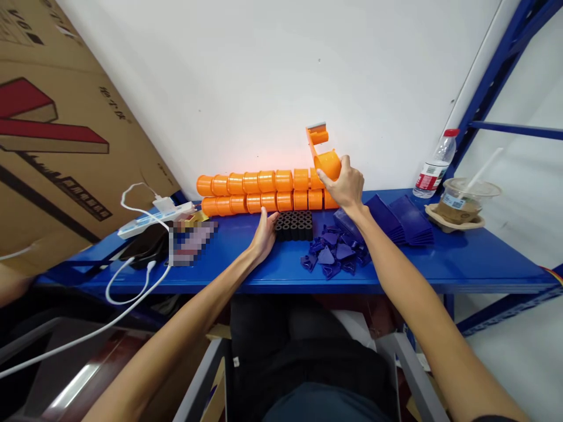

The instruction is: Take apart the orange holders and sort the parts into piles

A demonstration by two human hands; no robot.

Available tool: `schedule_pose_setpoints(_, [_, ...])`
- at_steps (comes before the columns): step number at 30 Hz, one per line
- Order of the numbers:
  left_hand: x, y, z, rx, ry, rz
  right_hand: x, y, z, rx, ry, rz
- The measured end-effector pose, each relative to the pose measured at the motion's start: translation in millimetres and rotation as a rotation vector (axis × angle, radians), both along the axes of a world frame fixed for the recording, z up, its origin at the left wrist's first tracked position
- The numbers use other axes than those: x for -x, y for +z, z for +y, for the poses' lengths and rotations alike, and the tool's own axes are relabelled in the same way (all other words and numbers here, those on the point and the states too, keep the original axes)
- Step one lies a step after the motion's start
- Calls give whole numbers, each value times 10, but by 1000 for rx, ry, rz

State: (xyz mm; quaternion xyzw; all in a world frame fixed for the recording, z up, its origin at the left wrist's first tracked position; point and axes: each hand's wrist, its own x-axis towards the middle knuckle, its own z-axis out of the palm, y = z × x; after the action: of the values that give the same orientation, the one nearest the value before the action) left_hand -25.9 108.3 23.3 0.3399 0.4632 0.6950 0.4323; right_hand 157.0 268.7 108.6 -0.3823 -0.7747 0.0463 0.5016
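Head view: right hand (347, 186) pinching glossy orange plastic cup-shaped piece (328, 164) at right end of two stacked rows of matching orange cylinders (264, 192), roughly nine each, against wall. Left hand (264, 233) lying spread, fingers touching block of black ribbed tubes (295, 225). Pile of small dark-blue triangular clips (334, 255) sitting on blue metal worktop (461, 264), exact count unclear.

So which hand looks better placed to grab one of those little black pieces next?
Probably the left hand: it rests open right beside the black pieces, while the right hand is busy gripping an orange cup piece.
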Motion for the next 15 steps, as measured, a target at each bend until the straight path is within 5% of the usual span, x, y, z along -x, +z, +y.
schedule_pose_setpoints(15, [-59,-14,44,-26,2,29,-22,-6,16,65,-26,-22])
